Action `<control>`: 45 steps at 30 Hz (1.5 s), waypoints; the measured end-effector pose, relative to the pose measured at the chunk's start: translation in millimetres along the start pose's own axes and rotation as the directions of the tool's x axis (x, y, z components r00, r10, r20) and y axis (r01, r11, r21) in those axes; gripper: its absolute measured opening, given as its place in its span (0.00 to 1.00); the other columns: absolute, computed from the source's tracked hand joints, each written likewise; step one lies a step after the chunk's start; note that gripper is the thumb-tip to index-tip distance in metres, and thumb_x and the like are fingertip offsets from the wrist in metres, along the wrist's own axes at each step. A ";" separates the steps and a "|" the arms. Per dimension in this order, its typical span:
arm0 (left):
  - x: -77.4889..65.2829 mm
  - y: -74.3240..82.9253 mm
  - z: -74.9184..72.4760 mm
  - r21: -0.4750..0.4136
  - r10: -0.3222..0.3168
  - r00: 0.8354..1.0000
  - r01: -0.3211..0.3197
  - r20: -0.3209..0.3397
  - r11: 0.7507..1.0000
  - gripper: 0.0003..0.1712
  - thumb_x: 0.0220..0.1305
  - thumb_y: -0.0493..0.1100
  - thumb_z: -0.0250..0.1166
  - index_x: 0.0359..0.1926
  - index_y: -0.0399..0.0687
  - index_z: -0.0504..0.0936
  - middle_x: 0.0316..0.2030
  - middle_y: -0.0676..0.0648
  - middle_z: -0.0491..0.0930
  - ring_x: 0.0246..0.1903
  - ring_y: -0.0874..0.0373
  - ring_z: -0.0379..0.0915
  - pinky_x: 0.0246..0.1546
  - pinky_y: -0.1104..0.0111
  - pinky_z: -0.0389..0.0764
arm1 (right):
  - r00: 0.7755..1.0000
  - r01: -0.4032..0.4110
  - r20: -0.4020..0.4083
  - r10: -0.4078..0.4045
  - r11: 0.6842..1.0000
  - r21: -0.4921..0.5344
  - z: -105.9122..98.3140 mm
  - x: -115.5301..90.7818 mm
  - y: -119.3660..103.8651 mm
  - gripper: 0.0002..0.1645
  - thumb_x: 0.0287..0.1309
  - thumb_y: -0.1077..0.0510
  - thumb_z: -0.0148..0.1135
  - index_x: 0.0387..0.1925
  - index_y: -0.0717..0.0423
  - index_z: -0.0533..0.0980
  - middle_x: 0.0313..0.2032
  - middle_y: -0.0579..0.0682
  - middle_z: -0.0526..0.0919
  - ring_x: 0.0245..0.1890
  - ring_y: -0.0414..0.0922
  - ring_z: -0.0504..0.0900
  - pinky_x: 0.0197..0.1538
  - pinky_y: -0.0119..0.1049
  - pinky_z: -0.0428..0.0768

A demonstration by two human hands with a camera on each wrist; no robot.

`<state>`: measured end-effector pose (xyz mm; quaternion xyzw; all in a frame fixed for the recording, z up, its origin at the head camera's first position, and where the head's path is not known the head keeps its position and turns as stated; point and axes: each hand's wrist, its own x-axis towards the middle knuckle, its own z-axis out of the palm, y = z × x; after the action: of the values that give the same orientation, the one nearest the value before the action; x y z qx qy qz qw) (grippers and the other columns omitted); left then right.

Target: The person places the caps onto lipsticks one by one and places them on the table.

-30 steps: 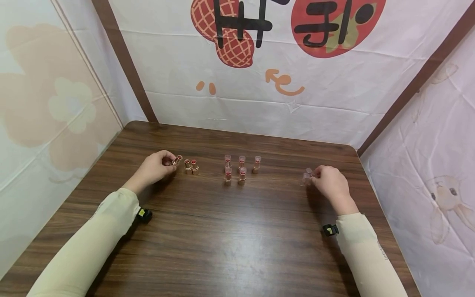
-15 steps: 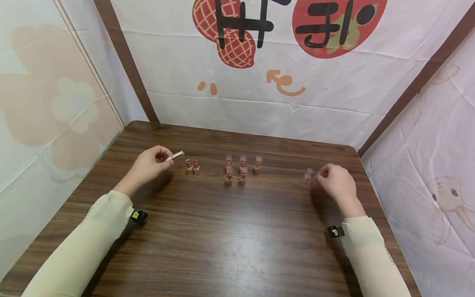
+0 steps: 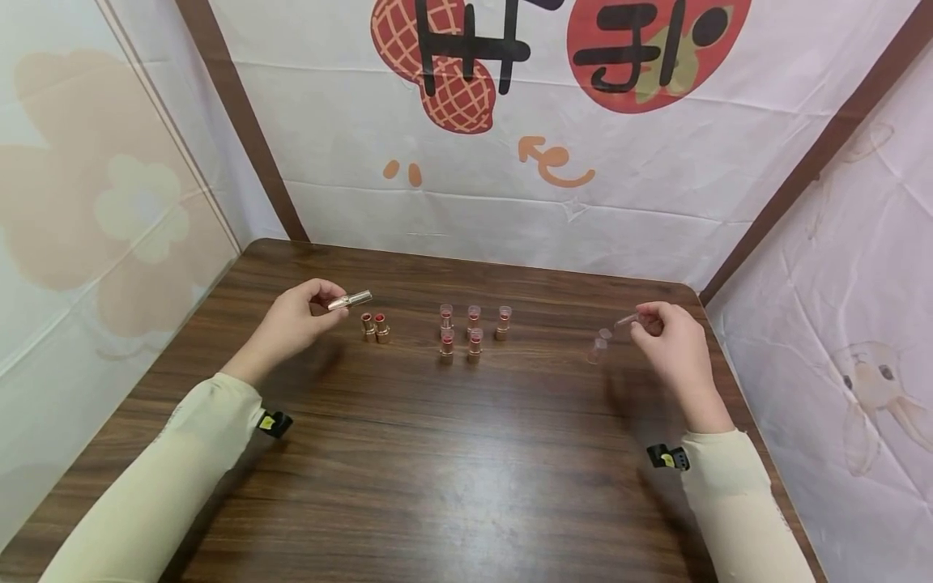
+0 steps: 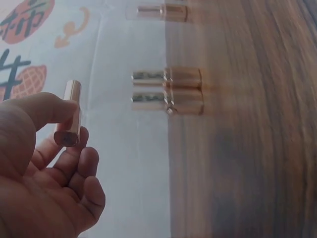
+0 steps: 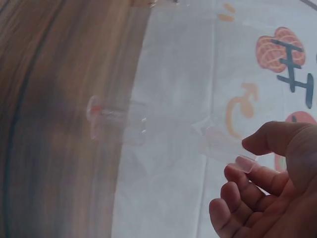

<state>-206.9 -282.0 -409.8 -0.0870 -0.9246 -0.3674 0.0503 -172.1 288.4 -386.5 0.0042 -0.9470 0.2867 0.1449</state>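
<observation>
Between thumb and fingers, my left hand (image 3: 295, 322) pinches a gold lipstick tube (image 3: 351, 300), held tilted above the table; in the left wrist view the tube (image 4: 73, 94) has its squarish base facing the camera. Just below it, two gold lipsticks (image 3: 382, 330) with red tips and no caps stand side by side. On the right, my right hand (image 3: 674, 344) pinches a clear cap (image 3: 625, 321) in the air, and the right wrist view shows this see-through cap (image 5: 225, 146) between thumb and fingertips. Clear caps (image 3: 598, 351) stand on the table beside that hand.
Several lipsticks with clear caps (image 3: 475, 348) stand in two rows mid-table, between the hands. The wooden table (image 3: 437, 453) meets a printed cloth wall (image 3: 474, 214) at its back edge, with cloth at both sides.
My left hand has tipped the lipstick from nearly upright to nearly level and lifted it slightly. My right hand has raised a clear cap away from the other caps, up and to the right.
</observation>
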 end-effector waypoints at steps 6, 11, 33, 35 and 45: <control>-0.6 15.8 2.7 -0.024 0.017 1.000 -0.017 -0.010 1.000 0.17 0.66 0.49 0.72 0.50 0.48 0.81 0.42 0.46 0.84 0.40 0.53 0.78 0.34 0.68 0.76 | 1.000 0.013 -0.004 -0.013 0.989 0.150 -1.6 0.4 -13.1 0.17 0.66 0.54 0.66 0.52 0.56 0.82 0.41 0.54 0.86 0.40 0.43 0.80 0.40 0.27 0.76; -2.6 30.0 5.5 -0.081 0.039 0.999 -0.039 -0.005 0.996 0.15 0.65 0.48 0.73 0.49 0.49 0.82 0.40 0.47 0.84 0.34 0.50 0.78 0.29 0.69 0.75 | 0.999 0.017 0.038 -0.032 0.934 0.357 -0.5 -2.0 -21.6 0.20 0.64 0.52 0.71 0.54 0.55 0.83 0.41 0.50 0.85 0.38 0.37 0.80 0.38 0.22 0.78; -13.7 89.6 20.2 -0.164 0.144 0.986 -0.156 -0.079 0.974 0.16 0.59 0.50 0.77 0.47 0.53 0.87 0.35 0.51 0.86 0.22 0.55 0.69 0.21 0.69 0.70 | 0.976 0.089 0.108 -0.191 0.794 0.601 19.3 -12.2 -58.9 0.20 0.62 0.56 0.73 0.54 0.54 0.82 0.41 0.48 0.83 0.34 0.47 0.79 0.31 0.31 0.80; -15.3 93.8 21.5 -0.178 0.145 0.987 -0.156 -0.071 0.972 0.15 0.60 0.50 0.77 0.46 0.54 0.86 0.34 0.51 0.85 0.22 0.55 0.69 0.21 0.69 0.70 | 0.975 0.096 0.103 -0.197 0.789 0.607 21.4 -13.1 -64.2 0.19 0.61 0.56 0.74 0.54 0.54 0.82 0.41 0.49 0.83 0.35 0.45 0.79 0.31 0.31 0.79; -21.5 113.7 33.7 -0.242 0.216 0.974 -0.226 -0.070 0.943 0.15 0.57 0.46 0.78 0.45 0.51 0.87 0.33 0.50 0.82 0.23 0.52 0.72 0.21 0.71 0.73 | 0.965 0.165 0.072 -0.251 0.799 0.578 32.9 -16.7 -89.4 0.18 0.60 0.57 0.75 0.51 0.51 0.83 0.40 0.51 0.84 0.39 0.43 0.80 0.40 0.31 0.80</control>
<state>-164.3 -180.1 -361.3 -0.1878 -0.8544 -0.4741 0.0996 -156.9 194.5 -368.8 0.1719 -0.8204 0.5362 0.0988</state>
